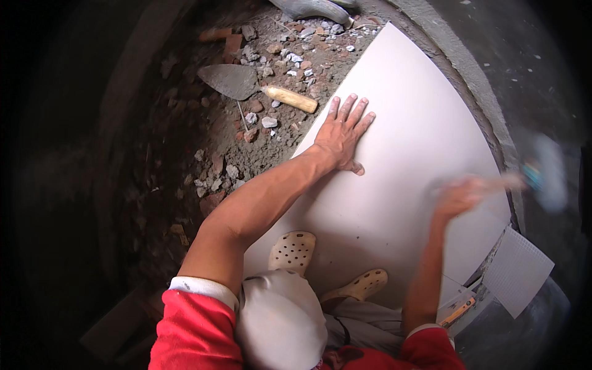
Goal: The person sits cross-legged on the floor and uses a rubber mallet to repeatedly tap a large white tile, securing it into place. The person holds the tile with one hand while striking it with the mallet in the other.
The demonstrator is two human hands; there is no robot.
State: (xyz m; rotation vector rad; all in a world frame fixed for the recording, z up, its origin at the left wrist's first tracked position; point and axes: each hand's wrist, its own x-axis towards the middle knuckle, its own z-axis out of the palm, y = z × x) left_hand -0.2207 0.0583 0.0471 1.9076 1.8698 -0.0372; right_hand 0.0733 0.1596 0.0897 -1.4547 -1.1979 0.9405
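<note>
A large white floor tile [407, 98] lies flat before me. My left hand [343, 137] presses on its left part near the rubble edge, palm down with fingers spread. My right hand [459, 196], blurred by motion, is closed round the handle of a mallet [547, 172]. The pale, blue-tinged mallet head is smeared and hangs out past the tile's right edge. Left of my left hand, a trowel [231, 81] with a wooden handle rests on the rough mortar and rubble.
Mortar bed with stones and brick bits [271, 129] borders the tile's left side. Cream clogs [293, 251] stand on the tile. A grid-backed tile piece [518, 271] and an orange tool [457, 312] lie at lower right. A grey rounded object [311, 8] sits at the top.
</note>
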